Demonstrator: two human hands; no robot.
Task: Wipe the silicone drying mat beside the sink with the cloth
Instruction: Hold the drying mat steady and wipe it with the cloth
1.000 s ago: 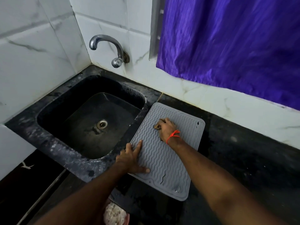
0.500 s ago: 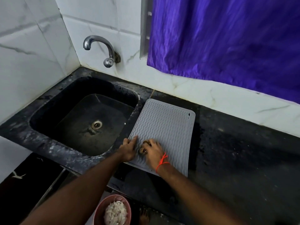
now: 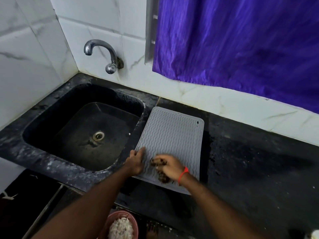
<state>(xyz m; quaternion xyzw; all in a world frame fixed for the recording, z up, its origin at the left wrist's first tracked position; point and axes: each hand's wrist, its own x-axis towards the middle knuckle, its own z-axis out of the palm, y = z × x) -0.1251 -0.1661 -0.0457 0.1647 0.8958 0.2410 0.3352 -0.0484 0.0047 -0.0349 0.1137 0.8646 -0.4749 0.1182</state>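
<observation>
A grey rectangular silicone drying mat (image 3: 170, 142) with wavy ridges lies flat on the speckled black stone bench (image 3: 250, 161), just right of the black square sink (image 3: 82, 128). The left hand (image 3: 136, 161) presses the mat's near left edge with straight fingers. The right hand (image 3: 170, 167), its grip curled, clamps a crumpled dark brown cloth (image 3: 161, 171) against the mat's near part.

We count one mat (image 3: 170, 135), one cloth (image 3: 159, 168), one sink (image 3: 82, 128), one tap (image 3: 103, 52), one curtain (image 3: 241, 40), one bowl (image 3: 120, 225), two hands: left (image 3: 136, 161), right (image 3: 170, 168).
</observation>
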